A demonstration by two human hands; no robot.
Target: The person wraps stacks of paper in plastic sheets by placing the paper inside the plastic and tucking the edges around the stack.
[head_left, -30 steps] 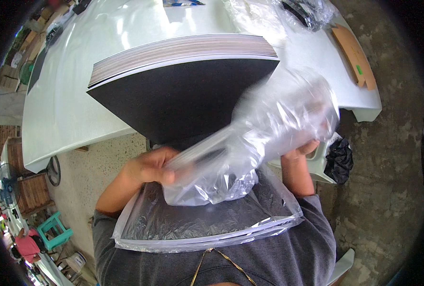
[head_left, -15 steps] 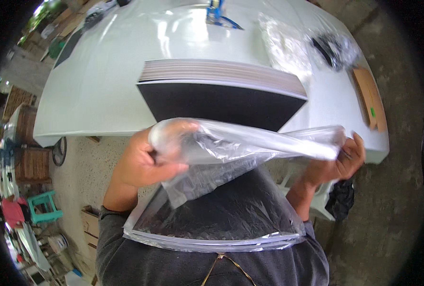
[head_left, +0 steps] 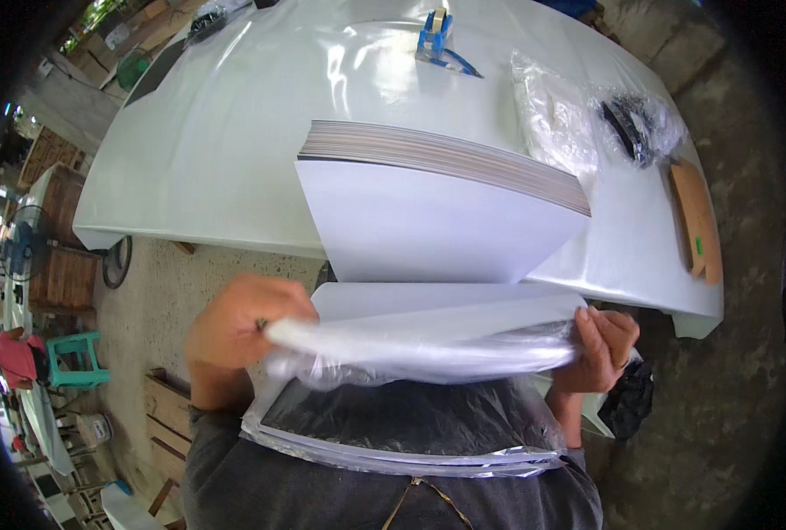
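A clear plastic bag point(head_left: 428, 358) stretches between my hands, with a white-faced panel point(head_left: 437, 305) partly inside or behind its upper edge. My left hand point(head_left: 247, 322) is closed on the bag's left end, slightly smeared by motion. At the right end, my right hand point(head_left: 600, 346) pinches the bag and the panel's corner. Below them, against my body, rest several plastic-wrapped black panels point(head_left: 410, 420) with pale edges. Beyond the hands, a thick stack of panels point(head_left: 437, 212) leans at the table's front edge, its nearest face white.
The table point(head_left: 189, 177) has a pale plastic-like cover. On it are a blue tape dispenser point(head_left: 437, 40), a pile of clear bags point(head_left: 552, 110), a bag of black pieces point(head_left: 636, 128) and brown cardboard strips point(head_left: 698, 221). A green stool point(head_left: 79, 360) and a fan point(head_left: 26, 243) stand at left.
The stack's nearest face was black and is now white. A white-faced panel has appeared at the bag between my hands. Both hands have come lower, and the bag is straighter.
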